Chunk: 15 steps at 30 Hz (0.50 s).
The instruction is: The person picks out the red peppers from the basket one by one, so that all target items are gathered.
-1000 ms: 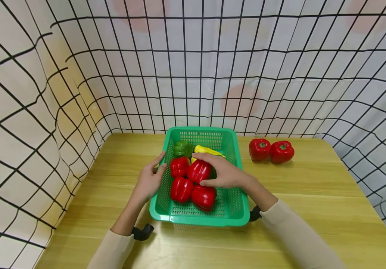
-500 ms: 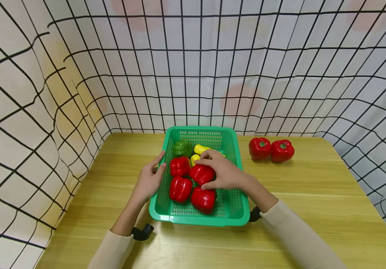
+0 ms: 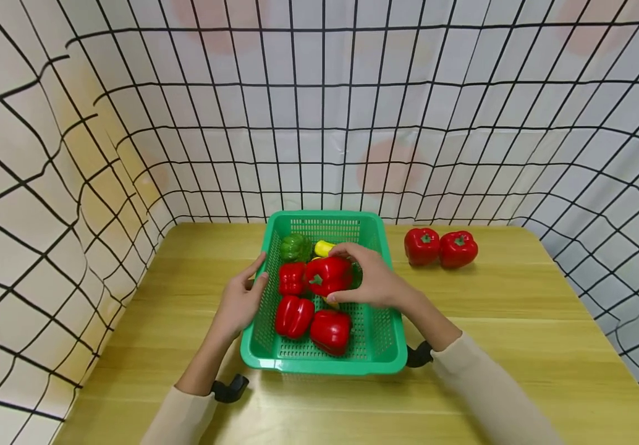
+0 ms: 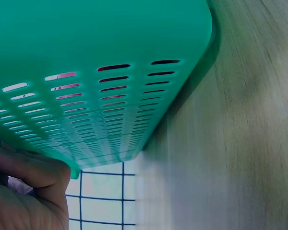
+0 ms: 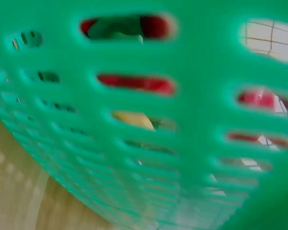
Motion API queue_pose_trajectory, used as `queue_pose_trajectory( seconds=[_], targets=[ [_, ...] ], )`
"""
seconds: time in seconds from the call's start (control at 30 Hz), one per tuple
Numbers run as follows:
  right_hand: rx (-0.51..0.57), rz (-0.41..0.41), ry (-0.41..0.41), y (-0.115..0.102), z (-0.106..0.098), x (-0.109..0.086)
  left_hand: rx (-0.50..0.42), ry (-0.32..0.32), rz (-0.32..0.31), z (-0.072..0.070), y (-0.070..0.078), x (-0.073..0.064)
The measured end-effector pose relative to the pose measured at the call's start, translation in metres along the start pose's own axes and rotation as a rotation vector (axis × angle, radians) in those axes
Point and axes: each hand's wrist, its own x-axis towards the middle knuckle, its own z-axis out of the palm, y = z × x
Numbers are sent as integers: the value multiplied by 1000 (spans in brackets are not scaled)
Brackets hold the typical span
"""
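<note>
A green perforated basket (image 3: 330, 366) stands on the table with several vegetables inside. My left hand (image 3: 238, 303) holds its left rim with finger and thumb; in the left wrist view bent fingers (image 4: 33, 177) lie by the basket wall (image 4: 101, 38). Over the basket's middle, my right hand (image 3: 372, 278) grips a red bell pepper (image 3: 327, 275), its green stem facing left. Below it lie a red bell pepper (image 3: 330, 332) and another red bell pepper (image 3: 294, 316). A smaller-looking red bell pepper (image 3: 291, 278) lies left of the held one. The right wrist view shows mostly basket wall (image 5: 201, 57).
Inside at the back are a green bell pepper (image 3: 295, 247) and a yellow vegetable (image 3: 323, 248), partly hidden. Two red bell peppers, one left (image 3: 422, 246) and one right (image 3: 458, 248), stand on the wooden table (image 3: 492, 346) right of the basket. A grid-patterned cloth (image 3: 319, 123) surrounds the table.
My right hand has lifted the red bell pepper and turned it so its stem shows. Its fingers have shifted on it. The left hand stays at the rim; the whole view has shifted slightly.
</note>
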Motion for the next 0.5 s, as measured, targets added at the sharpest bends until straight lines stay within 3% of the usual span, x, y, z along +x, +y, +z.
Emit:
queue_pose_trajectory(
  seconds=[0.27,0.5],
  targets=[
    [91,-53,72,4,-16,-9,-2,-1,-1,0,2,2],
    [186,-7,87,8,-25,-20,7,2,-6,0,-3,1]
  ],
)
